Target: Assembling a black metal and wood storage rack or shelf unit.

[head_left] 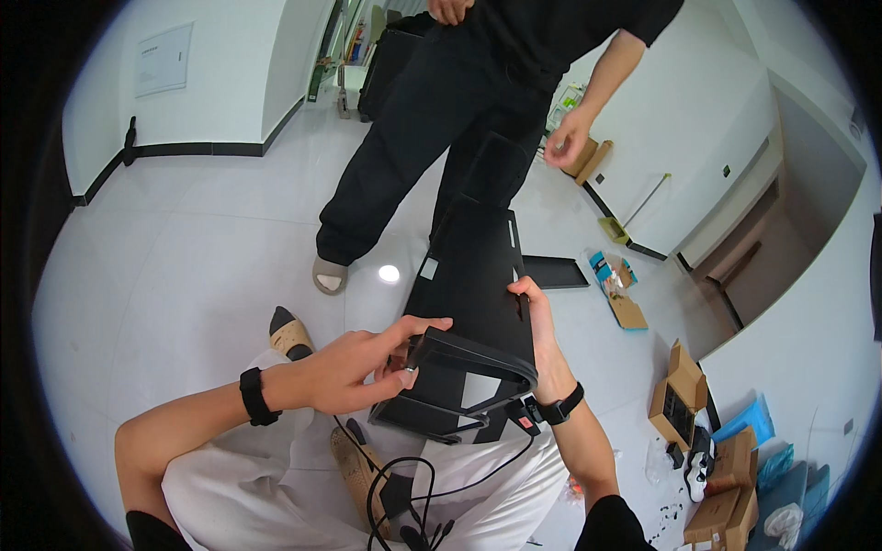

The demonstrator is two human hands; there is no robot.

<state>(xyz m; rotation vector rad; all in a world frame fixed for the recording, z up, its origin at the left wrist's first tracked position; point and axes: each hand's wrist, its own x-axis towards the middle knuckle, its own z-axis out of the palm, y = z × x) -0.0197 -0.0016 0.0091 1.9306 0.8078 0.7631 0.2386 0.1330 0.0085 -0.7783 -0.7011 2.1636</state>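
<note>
Wearer sits low over a pale tiled floor (184,257), with a long black panel (470,275) held lengthwise in front of the body, its near end between the knees in white trousers (496,477). That placing probably keeps both long edges within easy reach; whether the legs bear any weight cannot be told. Left hand (360,365): partly closed at the near left corner of the looped black frame (478,347) at the panel's near end, index finger laid along the top, thumb lower down; it seems a grip to steady the corner. Right hand (544,342): closed about the panel's right edge, thumb on the upper face, other fingers mostly hidden behind; likely a counter-hold, so the piece does not tip sideways. Hands thus sit on opposite sides, the left somewhat nearer the body. Black cables (372,500) hang in loops before the lap, below the frame. A co-worker (478,83) stands beyond the far end, hands off the panel. Black tray (554,272) lies on the floor to the right, beyond the right hand; opened cardboard box (678,404) farther right, near the wall, apart from the held piece.
</note>
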